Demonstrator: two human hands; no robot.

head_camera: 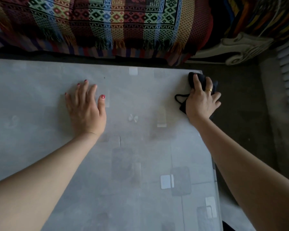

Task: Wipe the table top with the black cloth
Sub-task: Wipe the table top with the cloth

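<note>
Black cloth (pixel 197 80) sits bunched at the far right corner of the table top (pixel 140 164), partly hanging over the right edge. The right hand (pixel 201 100) lies on top of it, fingers curled over the bunched fabric and pressing it down against the surface; a gold ring (pixel 209 90) shows on one finger. A thin loop of the cloth sticks out from under the hand toward the middle of the table, lying flat on the surface.

The left hand (pixel 85 105) rests flat on the table well to the left of the cloth, nearer the far edge than the near one. Its fingers are straight and a little spread, palm down, holding nothing. The nails are painted red. Both forearms reach in from the near edge, the right one running along the right edge of the table.

The table top is pale grey and smooth, with faint squares and rectangles showing in or under its surface, some lighter and some darker.

Beyond the far edge a woven blanket (pixel 107 22) in red, green, blue and tan patterns with a fringe hangs over a piece of furniture. To the right of it is a carved white scroll (pixel 240 47), and dark floor (pixel 240 130) runs alongside the right edge of the table.
</note>
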